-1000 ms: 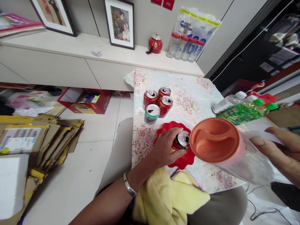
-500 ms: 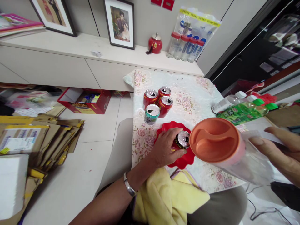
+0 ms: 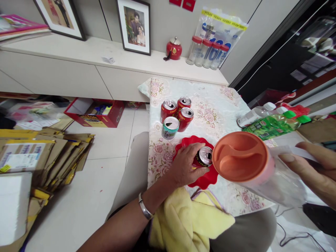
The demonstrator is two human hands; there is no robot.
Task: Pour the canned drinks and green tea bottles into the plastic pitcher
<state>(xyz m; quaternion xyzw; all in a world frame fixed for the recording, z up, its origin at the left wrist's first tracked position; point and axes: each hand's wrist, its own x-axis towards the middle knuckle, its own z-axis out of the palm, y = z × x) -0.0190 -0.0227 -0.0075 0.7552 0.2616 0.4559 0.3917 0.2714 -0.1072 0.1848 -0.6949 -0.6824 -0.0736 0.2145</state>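
My left hand (image 3: 187,164) is wrapped round an opened drink can (image 3: 204,156), which stands upright in a red scalloped plate (image 3: 193,140). At the right, my right hand (image 3: 312,171) grips the handle of a clear plastic pitcher (image 3: 282,182) with an orange lid (image 3: 240,156). The pitcher is tilted toward the can, its lid edge right beside the can's top. Whether liquid flows between them I cannot tell. Beyond the plate stand a green-rimmed can (image 3: 170,128) and several red cans (image 3: 186,119), their tops opened.
A yellow cloth (image 3: 189,220) lies over my lap at the near edge of the flowered tablecloth (image 3: 210,115). Green bottles (image 3: 273,124) lie at the table's right side. Flattened cardboard (image 3: 57,157) is piled on the left floor. Glass jars (image 3: 207,54) stand on the white cabinet (image 3: 91,49).
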